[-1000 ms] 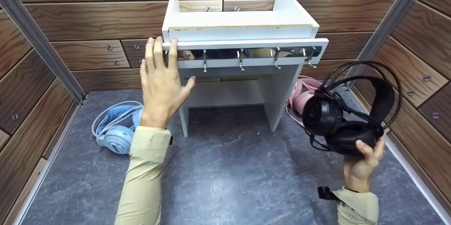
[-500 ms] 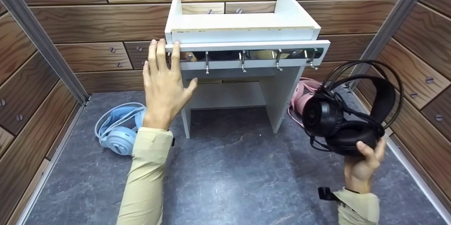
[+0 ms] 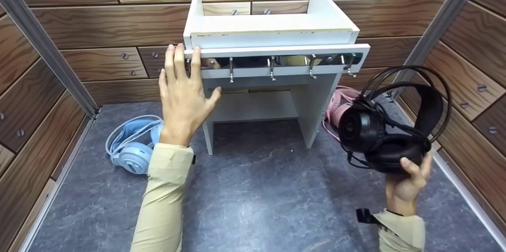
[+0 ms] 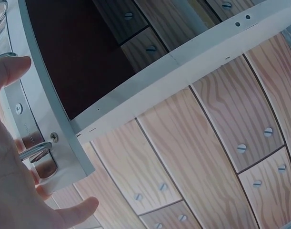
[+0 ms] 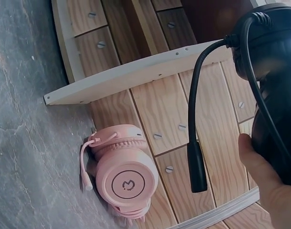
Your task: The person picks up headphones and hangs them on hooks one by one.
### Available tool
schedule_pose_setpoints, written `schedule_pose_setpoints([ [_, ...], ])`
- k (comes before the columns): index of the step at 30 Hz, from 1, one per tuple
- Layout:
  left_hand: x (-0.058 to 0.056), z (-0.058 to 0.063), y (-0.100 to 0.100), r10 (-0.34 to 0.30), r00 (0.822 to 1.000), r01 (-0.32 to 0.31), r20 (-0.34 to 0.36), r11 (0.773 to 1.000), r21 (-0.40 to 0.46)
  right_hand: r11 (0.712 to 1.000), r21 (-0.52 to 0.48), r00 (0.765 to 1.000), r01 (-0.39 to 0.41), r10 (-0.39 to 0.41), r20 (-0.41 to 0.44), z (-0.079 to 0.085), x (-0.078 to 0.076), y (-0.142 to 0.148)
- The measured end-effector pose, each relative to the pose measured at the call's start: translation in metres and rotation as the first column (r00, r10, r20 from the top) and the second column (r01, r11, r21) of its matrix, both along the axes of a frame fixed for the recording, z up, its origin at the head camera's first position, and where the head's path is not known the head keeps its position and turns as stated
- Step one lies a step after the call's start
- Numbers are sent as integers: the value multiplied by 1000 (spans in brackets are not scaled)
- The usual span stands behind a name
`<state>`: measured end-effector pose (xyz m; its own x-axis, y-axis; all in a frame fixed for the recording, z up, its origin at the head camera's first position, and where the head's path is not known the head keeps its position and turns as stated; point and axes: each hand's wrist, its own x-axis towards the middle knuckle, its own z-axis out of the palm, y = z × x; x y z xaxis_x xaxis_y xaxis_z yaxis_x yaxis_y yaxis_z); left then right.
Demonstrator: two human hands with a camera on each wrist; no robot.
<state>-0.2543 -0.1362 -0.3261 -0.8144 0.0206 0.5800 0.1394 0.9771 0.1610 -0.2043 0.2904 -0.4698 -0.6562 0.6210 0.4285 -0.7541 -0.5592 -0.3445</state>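
My left hand [image 3: 182,98] rests with outstretched fingers against the left end of a white board [image 3: 253,72] that carries a row of metal hooks. In the left wrist view, its thumb lies in front of one hook and another hook [image 4: 35,151] shows near the board's end. Over on the right, my right hand [image 3: 407,189] grips a black headset [image 3: 363,129] by its lower ear cup, holding it up with the headband to the right. The headset's microphone boom [image 5: 197,162] hangs down in the right wrist view. None of the visible hooks bears anything.
The hook board fronts a white shelf stand [image 3: 316,113] at the back. A pink headset [image 5: 128,179] lies on the floor right of it, partly hidden in the head view. A light blue headset [image 3: 134,157] lies to the left. Wood-patterned walls [image 3: 466,86] enclose three sides.
The head view shifted slightly a second ago. Both hands, the black headset and the stand otherwise keep their places.
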Motion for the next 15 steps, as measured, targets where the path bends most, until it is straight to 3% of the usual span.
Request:
schedule_pose_setpoints([
  [7, -1, 0, 0, -5, 1000, 5, -9, 1000, 3, 999, -34, 1000, -1, 1, 9, 1, 2, -1],
  [15, 0, 1, 0, -6, 1000, 6, 3, 1000, 9, 1000, 3, 1000, 12, -12, -21, 0, 5, -1],
])
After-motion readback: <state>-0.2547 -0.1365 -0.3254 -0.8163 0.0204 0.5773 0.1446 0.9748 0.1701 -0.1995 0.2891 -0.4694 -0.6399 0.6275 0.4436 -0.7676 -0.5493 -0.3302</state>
